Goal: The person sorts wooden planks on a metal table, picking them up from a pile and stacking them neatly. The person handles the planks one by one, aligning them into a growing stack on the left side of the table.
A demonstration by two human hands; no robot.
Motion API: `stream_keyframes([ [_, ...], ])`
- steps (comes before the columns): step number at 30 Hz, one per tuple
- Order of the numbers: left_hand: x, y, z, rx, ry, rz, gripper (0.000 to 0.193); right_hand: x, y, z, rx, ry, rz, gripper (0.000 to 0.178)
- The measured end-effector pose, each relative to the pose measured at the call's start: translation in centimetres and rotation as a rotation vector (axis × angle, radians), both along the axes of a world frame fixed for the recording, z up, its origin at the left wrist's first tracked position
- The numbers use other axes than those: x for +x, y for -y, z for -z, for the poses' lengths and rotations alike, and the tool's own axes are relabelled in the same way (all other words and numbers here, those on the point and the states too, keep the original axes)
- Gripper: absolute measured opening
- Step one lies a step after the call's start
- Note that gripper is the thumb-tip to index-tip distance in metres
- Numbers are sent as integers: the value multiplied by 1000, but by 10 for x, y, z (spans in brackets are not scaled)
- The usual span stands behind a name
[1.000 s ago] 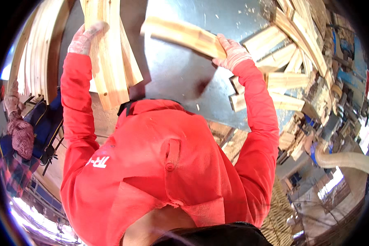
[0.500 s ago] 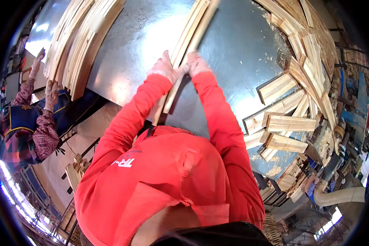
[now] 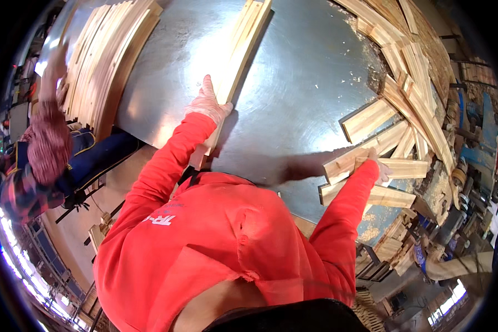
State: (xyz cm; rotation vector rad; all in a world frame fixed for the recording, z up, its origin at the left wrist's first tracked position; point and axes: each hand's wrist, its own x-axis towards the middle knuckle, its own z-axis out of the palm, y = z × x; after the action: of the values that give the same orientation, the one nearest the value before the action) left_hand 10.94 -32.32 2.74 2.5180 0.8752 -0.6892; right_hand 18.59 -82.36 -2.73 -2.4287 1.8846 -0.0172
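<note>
My left hand (image 3: 209,105), in a pale glove, lies on a bundle of long wooden strips (image 3: 239,58) near the middle of the metal table. Its index finger points along the strips and its thumb lies out across them, the fingers spread. At the right, my right hand (image 3: 379,168) reaches into a fanned pile of short boards. Its fingers are closed around a short wooden board (image 3: 406,167), partly hidden behind my red sleeve. Just below it lies another short board (image 3: 390,196), and a board (image 3: 369,120) rests farther up the pile.
A stack of long strips (image 3: 108,61) stands on the metal table (image 3: 299,72) at the left. Beside it, a co-worker's blurred arm (image 3: 50,133) reaches up. Longer boards (image 3: 420,119) and wood shavings (image 3: 371,232) lie along the right edge, with a ribbed hose (image 3: 459,265) beyond.
My right hand has left the strips and moved right, down to the short boards. My left hand has shifted slightly left and stays on the strips, which now lie closer together. The co-worker's arm has moved.
</note>
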Motion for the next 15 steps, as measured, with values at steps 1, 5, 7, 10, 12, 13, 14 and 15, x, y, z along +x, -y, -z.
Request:
stream_keyframes([
  [1, 0, -1, -5, 22, -36, -1, 110, 3, -21, -26, 86, 16, 23, 116],
  [5, -5, -11, 3, -56, 19, -4, 112, -21, -40, -37, 722, 1091, 9, 88],
  [7, -15, -18, 12, -68, 97, 21, 112, -59, -110, -30, 684, 1132, -396, 89],
  [10, -26, -36, 40, -145, 321, 79, 114, -93, -225, -23, 974, 1378, -666, 74],
  [12, -30, -48, 50, -323, 416, 27, 109, -103, -284, -3, 1452, 1447, -675, 64],
  [13, -29, -54, 53, -413, 465, -3, 107, -103, -303, 7, 1686, 1408, -640, 59],
  [14, -26, -58, 51, -538, 471, -68, 103, -94, -304, 24, 1936, 1230, -508, 60],
  [15, -25, -63, 49, -664, 478, -141, 98, -82, -310, 27, 2144, 1015, -349, 62],
])
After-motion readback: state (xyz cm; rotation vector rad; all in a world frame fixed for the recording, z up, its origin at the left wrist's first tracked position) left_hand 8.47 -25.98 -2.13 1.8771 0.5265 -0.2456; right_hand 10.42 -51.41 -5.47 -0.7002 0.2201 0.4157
